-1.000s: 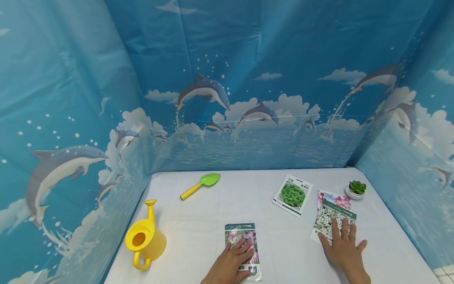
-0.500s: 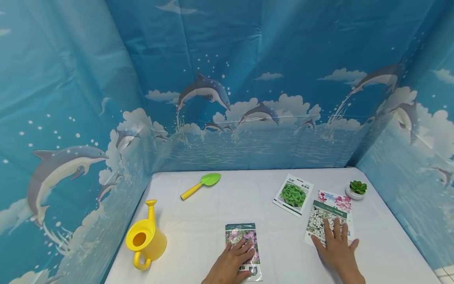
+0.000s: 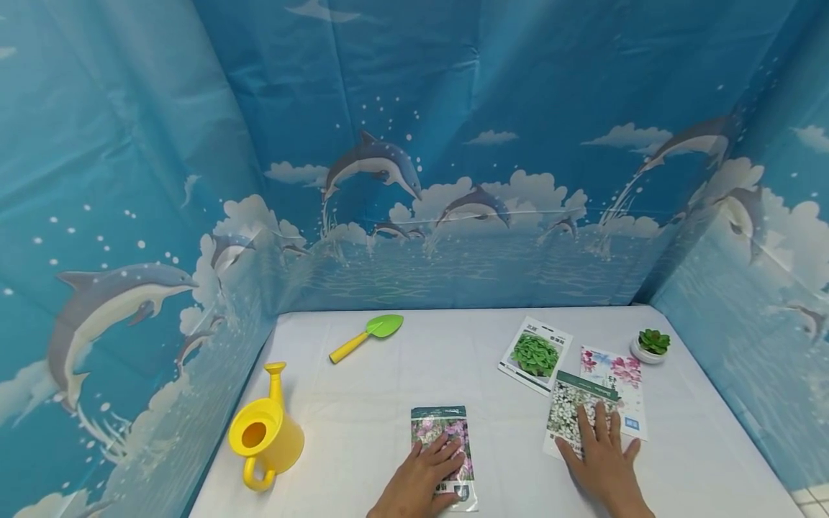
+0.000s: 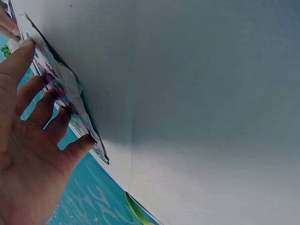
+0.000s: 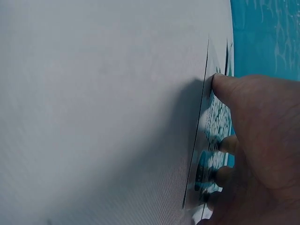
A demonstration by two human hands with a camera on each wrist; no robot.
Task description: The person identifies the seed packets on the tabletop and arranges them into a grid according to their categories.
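Right hand (image 3: 605, 464) fingers lie spread apart on a seed packet with white flowers (image 3: 573, 404), toward the right of a white-covered table (image 3: 337, 446). Blue curtain (image 3: 401, 270) encloses the back and both sides, printed with leaping dolphins, clouds and water; pale floor tiles (image 3: 814, 495) show at the lower right corner. Along the table's left stands a yellow watering can (image 3: 285, 442), with a green-bladed trowel (image 3: 365, 335) near the back edge. A small potted plant (image 3: 650, 345) sits at the far right, just beside a packet with pink-red blooms (image 3: 622, 368), which the white-flower packet partly overlaps. A leafy green packet (image 3: 535, 355) lies just left of these.

Near the front middle, the left hand (image 3: 424, 475) rests palm down on a pinkish-purple flower packet (image 3: 456, 426), its fingers extended and somewhat separated. Both thumbs reach sideways onto the lower parts of their packets. In the wrist views, fingertips touch the packets' printed faces.
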